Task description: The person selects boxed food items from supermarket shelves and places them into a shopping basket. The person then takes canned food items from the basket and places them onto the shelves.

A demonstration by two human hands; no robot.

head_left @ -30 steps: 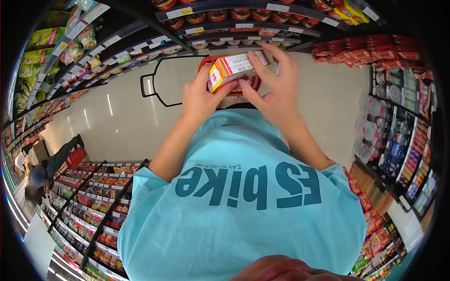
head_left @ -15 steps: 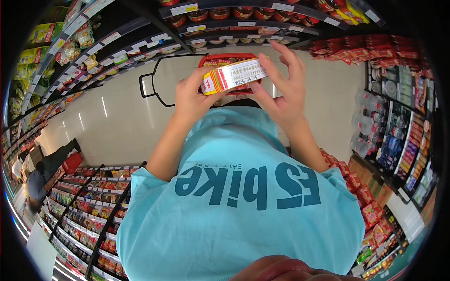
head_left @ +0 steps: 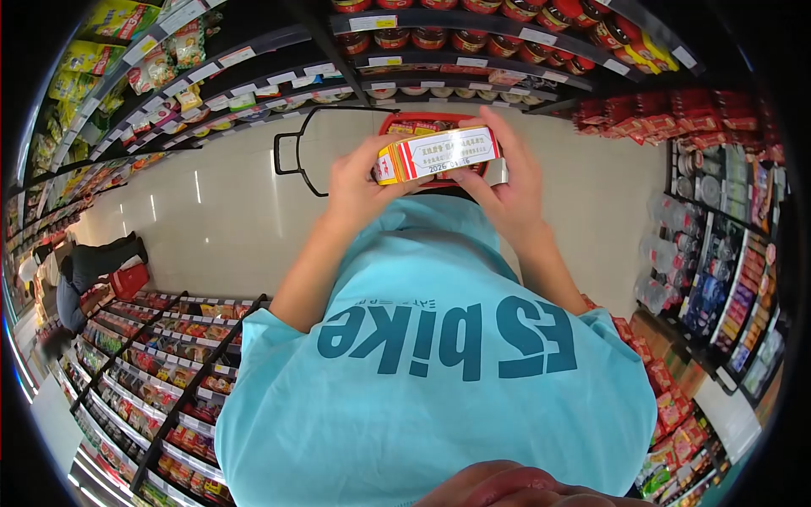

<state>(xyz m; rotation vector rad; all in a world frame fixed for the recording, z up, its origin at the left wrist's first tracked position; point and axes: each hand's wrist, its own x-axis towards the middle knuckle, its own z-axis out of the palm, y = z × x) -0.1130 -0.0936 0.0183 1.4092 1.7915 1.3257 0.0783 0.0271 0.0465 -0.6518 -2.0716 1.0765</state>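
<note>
In the head view, I hold a small yellow, red and white carton [head_left: 452, 152] in front of my chest. A date stamp reading 2026 04 16 shows on its white side. My left hand [head_left: 359, 177] grips the carton's left end. Around the right end, my right hand [head_left: 514, 173] has its fingers along the far edge and its thumb under the near edge. Behind and below the carton is a red basket [head_left: 391, 121] with red and yellow packages in it, largely hidden by the carton and my hands.
A black handle frame [head_left: 289, 154] extends left of the basket. Shelves of red-lidded jars [head_left: 469, 40] stand ahead. Red packets [head_left: 650, 117] and bottled drinks [head_left: 663, 253] are at right. Down the aisle at far left, another person [head_left: 72, 283] is near a red basket [head_left: 129, 280].
My right hand's spread fingers have closed in around the carton's right end. The carton appears slightly further right and lower in view. The left hand keeps its grip.
</note>
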